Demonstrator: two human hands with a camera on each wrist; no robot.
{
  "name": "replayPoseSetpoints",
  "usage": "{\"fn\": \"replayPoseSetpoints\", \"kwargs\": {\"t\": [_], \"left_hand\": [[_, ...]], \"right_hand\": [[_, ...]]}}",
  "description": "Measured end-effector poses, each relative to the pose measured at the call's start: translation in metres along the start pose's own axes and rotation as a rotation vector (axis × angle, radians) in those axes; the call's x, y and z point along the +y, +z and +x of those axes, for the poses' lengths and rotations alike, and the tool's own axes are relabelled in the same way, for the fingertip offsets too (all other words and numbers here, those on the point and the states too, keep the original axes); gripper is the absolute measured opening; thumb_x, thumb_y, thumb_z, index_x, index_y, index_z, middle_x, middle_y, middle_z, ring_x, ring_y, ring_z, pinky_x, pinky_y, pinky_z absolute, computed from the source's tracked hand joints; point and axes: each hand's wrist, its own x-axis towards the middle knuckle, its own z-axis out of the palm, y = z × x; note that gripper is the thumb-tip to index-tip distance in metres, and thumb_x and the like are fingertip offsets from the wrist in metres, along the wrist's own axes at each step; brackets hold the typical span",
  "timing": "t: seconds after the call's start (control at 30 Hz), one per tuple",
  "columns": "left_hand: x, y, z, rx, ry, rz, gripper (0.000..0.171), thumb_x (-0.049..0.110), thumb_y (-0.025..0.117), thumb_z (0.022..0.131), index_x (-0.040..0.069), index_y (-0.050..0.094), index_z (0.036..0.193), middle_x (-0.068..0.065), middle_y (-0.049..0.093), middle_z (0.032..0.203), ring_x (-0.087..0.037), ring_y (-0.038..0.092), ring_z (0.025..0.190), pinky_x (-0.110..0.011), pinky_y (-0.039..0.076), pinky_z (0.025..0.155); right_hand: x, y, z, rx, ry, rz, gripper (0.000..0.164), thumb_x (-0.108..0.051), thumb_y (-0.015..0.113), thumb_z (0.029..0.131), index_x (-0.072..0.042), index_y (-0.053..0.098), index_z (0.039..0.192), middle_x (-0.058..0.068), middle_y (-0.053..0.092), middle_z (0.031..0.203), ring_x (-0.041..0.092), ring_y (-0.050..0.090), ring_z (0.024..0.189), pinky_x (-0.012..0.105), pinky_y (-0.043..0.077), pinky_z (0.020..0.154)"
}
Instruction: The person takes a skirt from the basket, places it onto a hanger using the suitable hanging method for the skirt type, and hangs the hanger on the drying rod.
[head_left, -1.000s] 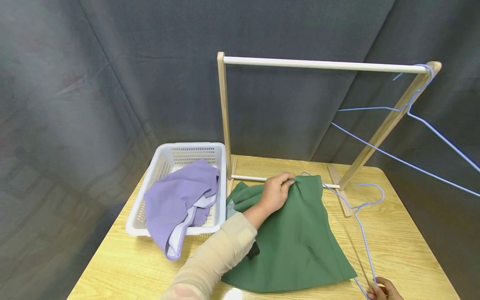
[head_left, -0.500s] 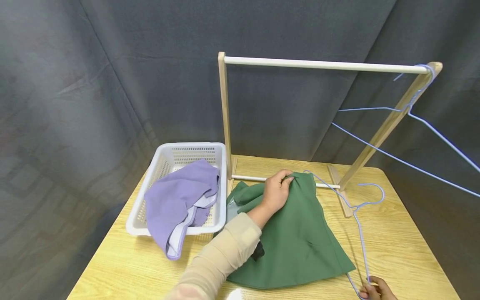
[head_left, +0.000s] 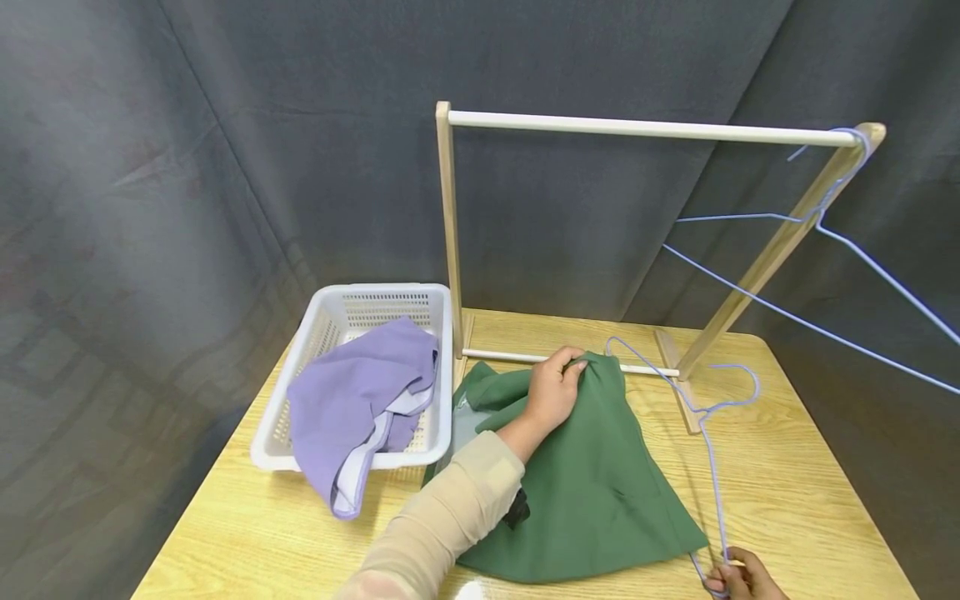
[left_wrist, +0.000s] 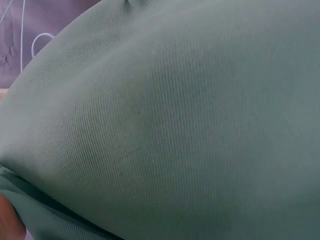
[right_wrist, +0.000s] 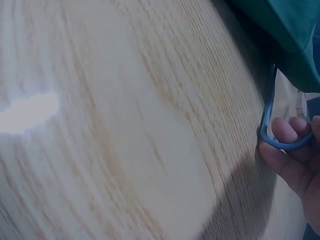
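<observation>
A green garment [head_left: 592,492] lies spread over the table, bunched on its left side. My left hand [head_left: 553,392] pinches its upper edge between thumb and fingers. In the left wrist view the green cloth [left_wrist: 175,125] fills nearly everything. A light-blue wire hanger [head_left: 706,412] is tilted beside the garment's right side, hook pointing right; part of its wire is hidden by the cloth. At the bottom right, my right hand [head_left: 746,577] holds the hanger's near corner. The right wrist view shows thumb and fingers around that bent corner [right_wrist: 287,146], close to the garment's hem [right_wrist: 295,65].
To the left stands a white basket [head_left: 273,433] with a purple garment [head_left: 360,383] hanging over its front rim. A wooden rack [head_left: 448,225] with a white top rail [head_left: 645,128] stands behind. Another blue hanger [head_left: 821,212] hangs at the rail's right end.
My right hand has moved left with the hanger's near corner. The garment's upper right edge has shifted left, and more of the hanger's far corner shows beside it. The left hand keeps its grip.
</observation>
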Motion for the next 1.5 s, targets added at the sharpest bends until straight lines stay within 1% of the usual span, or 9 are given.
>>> {"fn": "replayPoseSetpoints", "kwargs": {"t": [0.1,0.27,0.57,0.77,0.83,1.0,1.23,1.37,1.5], "left_hand": [[-0.001,0.001,-0.001,-0.002,-0.009,0.016,0.013,0.012,0.052,0.086,0.009,0.061,0.095,-0.005,0.063,0.09,-0.01,0.058,0.072,-0.015,0.044,0.061],[-0.004,0.003,-0.004,0.008,0.011,0.031,0.012,0.011,0.053,0.086,0.009,0.061,0.093,-0.005,0.063,0.089,-0.01,0.059,0.073,-0.016,0.044,0.063],[-0.012,0.002,-0.009,-0.025,-0.017,0.026,0.013,0.011,0.052,0.086,0.009,0.061,0.095,-0.005,0.063,0.092,-0.011,0.059,0.077,-0.018,0.045,0.067],[-0.02,0.002,-0.014,-0.054,-0.053,0.027,0.012,0.012,0.051,0.086,0.01,0.06,0.094,-0.005,0.063,0.09,-0.011,0.058,0.075,-0.017,0.044,0.063],[-0.022,0.001,-0.015,-0.057,-0.052,0.028,0.011,0.011,0.052,0.086,0.01,0.06,0.093,-0.005,0.063,0.089,-0.011,0.058,0.075,-0.017,0.045,0.063],[-0.027,-0.001,-0.018,-0.115,-0.08,0.04,0.009,0.01,0.052,0.086,0.009,0.059,0.091,-0.004,0.062,0.086,-0.011,0.058,0.073,-0.018,0.044,0.061],[-0.039,-0.006,-0.023,-0.184,-0.112,0.146,0.007,0.008,0.053,0.084,0.009,0.056,0.091,-0.006,0.061,0.084,-0.015,0.058,0.073,-0.021,0.044,0.062],[-0.045,-0.007,-0.026,-0.224,-0.105,0.222,0.008,0.008,0.055,0.083,0.009,0.056,0.091,-0.006,0.061,0.083,-0.015,0.057,0.071,-0.021,0.044,0.06],[-0.049,-0.008,-0.027,-0.305,-0.119,0.31,0.01,0.013,0.058,0.082,0.009,0.057,0.091,-0.004,0.06,0.083,-0.015,0.056,0.071,-0.022,0.043,0.06]], "right_hand": [[0.003,0.001,-0.001,-0.013,-0.028,0.106,0.054,0.021,0.032,0.083,-0.028,0.044,0.104,-0.011,0.058,0.071,-0.002,0.054,0.062,0.013,0.044,0.046],[0.009,0.005,-0.004,0.057,0.11,-0.063,0.046,0.017,0.039,0.083,-0.026,0.046,0.1,-0.008,0.057,0.066,0.001,0.055,0.057,0.018,0.045,0.044],[-0.01,0.014,0.001,0.083,0.315,-0.268,0.016,0.008,0.041,0.086,0.013,0.039,0.102,0.006,0.058,0.064,0.004,0.056,0.053,0.022,0.048,0.046],[-0.049,0.023,0.006,0.097,0.318,-0.265,0.026,-0.008,0.043,0.089,0.015,0.042,0.101,0.017,0.058,0.067,0.004,0.056,0.054,0.021,0.049,0.05],[-0.052,0.023,0.008,0.1,0.316,-0.276,0.018,0.006,0.043,0.085,0.015,0.043,0.1,0.018,0.059,0.067,0.004,0.056,0.053,0.02,0.048,0.05],[-0.05,0.022,0.009,0.081,0.268,-0.278,0.055,-0.038,0.038,0.09,0.016,0.042,0.1,0.018,0.059,0.067,0.002,0.056,0.053,0.019,0.048,0.049],[-0.048,0.023,0.01,0.091,0.212,-0.286,0.014,0.011,0.042,0.084,0.018,0.043,0.096,0.01,0.059,0.062,0.001,0.054,0.051,0.018,0.047,0.046],[-0.046,0.022,0.009,0.088,0.199,-0.277,0.047,-0.029,0.041,0.091,0.017,0.043,0.097,0.008,0.059,0.063,0.001,0.055,0.052,0.018,0.047,0.047],[-0.044,0.022,0.008,0.086,0.196,-0.274,0.085,-0.065,0.03,0.075,0.017,0.043,0.097,0.009,0.059,0.064,0.002,0.055,0.053,0.018,0.047,0.047]]}}
